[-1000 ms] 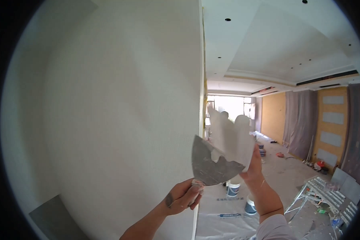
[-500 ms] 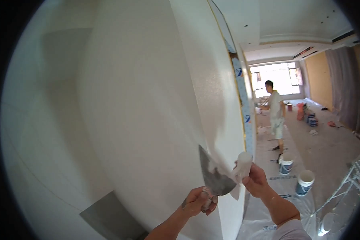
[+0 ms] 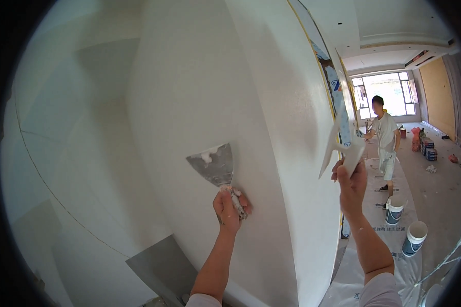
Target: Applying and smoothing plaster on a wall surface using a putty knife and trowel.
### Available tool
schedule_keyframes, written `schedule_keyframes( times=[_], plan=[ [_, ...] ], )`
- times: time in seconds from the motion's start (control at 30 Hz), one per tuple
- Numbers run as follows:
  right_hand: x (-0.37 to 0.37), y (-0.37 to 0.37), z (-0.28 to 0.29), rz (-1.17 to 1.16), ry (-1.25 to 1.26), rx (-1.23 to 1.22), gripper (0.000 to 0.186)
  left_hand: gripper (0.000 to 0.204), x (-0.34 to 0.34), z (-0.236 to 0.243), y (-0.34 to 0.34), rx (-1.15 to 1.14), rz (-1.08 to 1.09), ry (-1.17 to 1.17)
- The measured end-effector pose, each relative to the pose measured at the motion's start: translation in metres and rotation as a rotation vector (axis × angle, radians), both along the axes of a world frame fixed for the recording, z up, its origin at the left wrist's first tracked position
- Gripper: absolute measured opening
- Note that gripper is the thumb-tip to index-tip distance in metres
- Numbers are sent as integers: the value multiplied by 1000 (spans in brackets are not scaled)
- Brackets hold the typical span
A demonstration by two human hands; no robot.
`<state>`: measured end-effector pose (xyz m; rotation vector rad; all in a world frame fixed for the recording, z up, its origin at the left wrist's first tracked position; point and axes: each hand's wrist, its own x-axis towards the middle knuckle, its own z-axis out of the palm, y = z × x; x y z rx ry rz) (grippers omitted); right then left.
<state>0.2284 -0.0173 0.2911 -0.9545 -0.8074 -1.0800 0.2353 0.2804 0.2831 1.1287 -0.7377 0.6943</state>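
Observation:
My left hand (image 3: 227, 211) is closed around the handle of a putty knife (image 3: 214, 166). Its wide grey blade points upward, with a dab of white putty on it, in front of the pale wall (image 3: 200, 92). Farther right, my right hand (image 3: 351, 188) grips a plastering trowel (image 3: 352, 155) by its white handle. The trowel's thin blade shows nearly edge-on, close to the narrow wall face (image 3: 287, 158) past the corner. Whether it touches that face I cannot tell. The two tools are apart.
A door frame (image 3: 338, 92) in printed film edges the wall. Beyond stands another person (image 3: 386, 135) in light clothes. Two buckets (image 3: 394, 211) stand on floor sheeting (image 3: 379, 240), with a metal ladder (image 3: 448, 258) at the right. A grey panel (image 3: 161, 263) shows low on the left.
Both hands have risen. My left hand has carried the putty knife up and left, away from the trowel. My right hand has lifted and turned the trowel. The view has shifted too.

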Motion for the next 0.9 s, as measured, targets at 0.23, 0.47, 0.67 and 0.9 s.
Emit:
schedule_keyframes(
  times=[0.23, 0.47, 0.67, 0.9],
  plan=[
    [-51, -24, 15, -33, 110, -112, 52, 37, -11, 6, 13, 86, -99, 29],
    [-122, -22, 34, -93, 45, -520, 46, 28, -66, 1, 25, 395, 38, 23],
    [-151, 14, 56, -462, 52, -730, 43, 25, -92, 2, 18, 440, 158, 65],
    [-155, 27, 63, -751, -276, -774, 37, 25, -110, 10, 7, 509, 248, 37]
  ],
)
